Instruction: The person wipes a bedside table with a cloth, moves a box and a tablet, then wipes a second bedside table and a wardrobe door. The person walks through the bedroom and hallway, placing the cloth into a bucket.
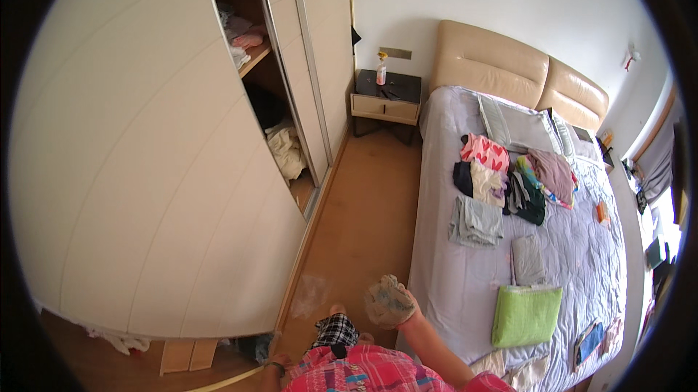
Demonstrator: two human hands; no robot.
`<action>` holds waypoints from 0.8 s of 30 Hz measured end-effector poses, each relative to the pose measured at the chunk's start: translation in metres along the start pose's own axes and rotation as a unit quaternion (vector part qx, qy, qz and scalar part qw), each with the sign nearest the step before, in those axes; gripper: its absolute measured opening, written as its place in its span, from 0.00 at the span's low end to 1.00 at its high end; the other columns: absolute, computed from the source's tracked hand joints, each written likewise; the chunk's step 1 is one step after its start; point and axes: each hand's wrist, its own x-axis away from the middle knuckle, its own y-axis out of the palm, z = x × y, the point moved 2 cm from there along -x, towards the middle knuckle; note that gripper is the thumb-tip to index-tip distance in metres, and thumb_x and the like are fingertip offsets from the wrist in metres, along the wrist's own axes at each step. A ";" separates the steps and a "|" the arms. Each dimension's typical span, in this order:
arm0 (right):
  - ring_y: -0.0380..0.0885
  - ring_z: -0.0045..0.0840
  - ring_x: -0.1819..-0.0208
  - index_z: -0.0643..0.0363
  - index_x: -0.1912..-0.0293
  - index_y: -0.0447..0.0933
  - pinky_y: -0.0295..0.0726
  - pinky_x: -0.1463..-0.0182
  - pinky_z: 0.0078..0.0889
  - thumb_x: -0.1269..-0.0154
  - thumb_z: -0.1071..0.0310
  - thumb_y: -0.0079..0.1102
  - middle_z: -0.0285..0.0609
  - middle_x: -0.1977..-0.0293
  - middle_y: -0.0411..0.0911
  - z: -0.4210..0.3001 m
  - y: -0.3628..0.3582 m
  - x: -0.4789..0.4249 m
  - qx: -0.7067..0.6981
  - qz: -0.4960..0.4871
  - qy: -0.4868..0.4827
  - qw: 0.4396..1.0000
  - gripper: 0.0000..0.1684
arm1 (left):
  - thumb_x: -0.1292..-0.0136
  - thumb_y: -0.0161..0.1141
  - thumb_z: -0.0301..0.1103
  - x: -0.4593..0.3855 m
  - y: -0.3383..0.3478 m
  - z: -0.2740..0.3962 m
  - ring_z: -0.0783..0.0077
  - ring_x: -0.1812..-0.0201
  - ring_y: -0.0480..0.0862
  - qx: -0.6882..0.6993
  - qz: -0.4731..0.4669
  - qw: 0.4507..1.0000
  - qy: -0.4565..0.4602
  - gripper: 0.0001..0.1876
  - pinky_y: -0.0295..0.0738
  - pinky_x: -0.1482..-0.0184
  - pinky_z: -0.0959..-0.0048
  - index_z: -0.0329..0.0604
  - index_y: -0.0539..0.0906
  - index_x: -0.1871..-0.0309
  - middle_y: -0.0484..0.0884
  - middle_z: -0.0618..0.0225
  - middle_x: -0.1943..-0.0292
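Note:
A crumpled greyish cloth (390, 301) is in my right hand (410, 305), held out over the floor beside the bed. At the lower edge, by the bottom corner of the wardrobe, my left hand (279, 362) is partly seen, with a dark band at the wrist; its fingers are unclear. Right of my right hand, a folded green cloth (527, 315) lies on the bed (436, 283). Above it are a folded grey cloth (529, 259), folded pale grey clothes (476, 221), and a pink garment with red hearts (485, 153).
A tall wardrobe (163, 147) with sliding doors runs along the left, partly open on shelves of clothes. A nightstand (386, 106) holding a spray bottle (381, 71) stands by the headboard (491, 62). Clear plastic film (311, 295) lies on the wooden floor.

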 end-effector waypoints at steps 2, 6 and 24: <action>0.75 0.41 0.48 0.51 0.48 0.76 0.73 0.43 0.51 0.32 0.55 0.44 0.44 0.50 0.77 -0.023 -0.003 -0.017 0.019 0.033 -0.043 0.998 0.19 | 0.39 0.54 0.39 -0.026 0.009 0.049 0.60 0.63 0.84 -0.093 -0.016 0.995 0.019 0.15 0.78 0.66 0.60 0.43 0.80 0.52 0.83 0.58 0.62; 0.75 0.42 0.48 0.52 0.50 0.76 0.72 0.42 0.51 0.31 0.56 0.41 0.44 0.50 0.77 -0.064 0.004 -0.061 0.056 0.094 -0.119 0.987 0.19 | 0.40 0.55 0.40 -0.075 0.019 0.144 0.60 0.57 0.84 -0.652 -0.064 0.725 0.213 0.18 0.79 0.60 0.61 0.40 0.82 0.52 0.84 0.57 0.57; 0.76 0.42 0.50 0.56 0.51 0.76 0.76 0.46 0.47 0.34 0.55 0.43 0.46 0.52 0.78 -0.309 0.048 -0.259 0.036 0.123 -0.280 0.951 0.21 | 0.33 0.52 0.38 -0.146 0.342 0.761 0.76 0.64 0.82 -0.239 -0.096 0.943 0.212 0.21 0.73 0.72 0.74 0.50 0.70 0.37 0.82 0.70 0.58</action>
